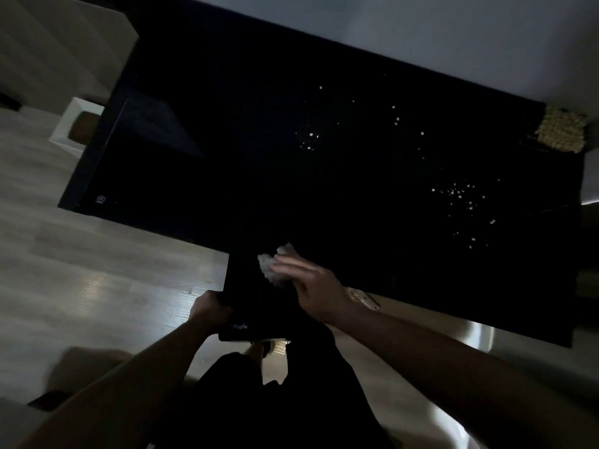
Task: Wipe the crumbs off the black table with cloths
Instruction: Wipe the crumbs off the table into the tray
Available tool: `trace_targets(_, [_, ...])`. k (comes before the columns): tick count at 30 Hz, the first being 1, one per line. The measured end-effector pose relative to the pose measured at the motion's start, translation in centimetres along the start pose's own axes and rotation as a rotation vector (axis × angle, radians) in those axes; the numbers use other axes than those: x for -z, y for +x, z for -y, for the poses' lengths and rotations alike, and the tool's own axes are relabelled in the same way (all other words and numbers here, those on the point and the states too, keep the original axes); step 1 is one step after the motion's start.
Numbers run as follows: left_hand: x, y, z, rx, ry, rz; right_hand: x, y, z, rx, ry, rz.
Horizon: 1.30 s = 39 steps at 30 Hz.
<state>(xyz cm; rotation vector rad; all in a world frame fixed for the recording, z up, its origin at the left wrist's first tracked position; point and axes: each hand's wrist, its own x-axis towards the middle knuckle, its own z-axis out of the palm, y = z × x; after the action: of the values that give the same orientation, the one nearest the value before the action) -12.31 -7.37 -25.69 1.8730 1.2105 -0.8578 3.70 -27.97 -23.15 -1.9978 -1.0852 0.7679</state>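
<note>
Right hand [311,286] flat with fingers spread, pressing a white cloth [275,265] against the near edge of the black desk [227,140]; left hand [210,311] curled round the rim of a dark tray [256,306] held just below that edge. Pale crumbs [460,196] scattered across the right half of the desk, well apart from the cloth, with a yellowish woven pad [562,132] at the far right corner.

The right hand [311,283] covers most of the pale cloth [275,264]; the dark tray [252,306] melts into shadow
</note>
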Motion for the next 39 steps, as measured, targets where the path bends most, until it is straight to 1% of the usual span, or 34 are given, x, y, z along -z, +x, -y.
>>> trace_targets(2, [0.0,-0.1,-0.1,0.008,0.001,0.002,2.5,0.9,-0.1,-0.022,0.043,-0.094])
trace_targets(4, [-0.1,-0.2,-0.1,0.017,0.001,0.002,5.3,2.8,-0.8,-0.057,0.035,-0.18])
trace_targets(8, [-0.2,-0.4,-0.4,0.044,-0.005,-0.009,11.1,7.9,-3.8,-0.164,-0.073,-0.364])
trace_targets(10, [-0.3,-0.4,-0.5,0.057,-0.005,-0.006,13.9,10.8,-5.4,-0.234,-0.132,-0.405])
trace_targets(13, [-0.3,-0.2,-0.6,0.074,-0.004,0.001,17.2,15.2,-7.3,-0.294,-0.207,-0.41])
trace_targets(17, [-0.7,0.0,-0.8,0.083,-0.006,-0.002,19.4,20.5,-8.7,-0.316,-0.312,-0.337])
trace_targets(20, [-1.2,0.2,-0.8,0.081,-0.013,-0.014,19.5,23.7,-9.7,-0.353,-0.378,-0.251])
trace_targets(22, [-1.4,0.4,-0.8,0.091,-0.024,-0.02,19.0,25.3,-10.6,-0.377,-0.479,-0.187])
trace_targets(24, [-1.6,0.6,-0.7,0.102,-0.038,-0.025,18.3,26.3,-11.1,-0.371,-0.579,-0.156])
trace_targets(26, [-1.5,0.8,-0.5,0.11,-0.045,-0.029,17.4,26.1,-10.6,-0.299,-0.593,-0.127])
trace_targets(29, [-1.4,1.0,-0.3,0.103,-0.046,-0.026,14.9,23.3,-9.3,-0.067,-0.528,-0.064])
trace_targets(31, [-1.4,0.9,-0.4,0.095,-0.039,-0.028,12.1,20.4,-8.4,0.028,-0.481,-0.003])
trace_targets(35, [-1.4,0.4,-0.7,0.08,-0.015,-0.022,6.4,14.1,-6.3,0.132,-0.385,0.051])
trace_targets(39, [-1.4,0.3,-0.4,0.046,0.021,-0.011,2.0,7.7,-4.3,0.148,-0.239,0.133])
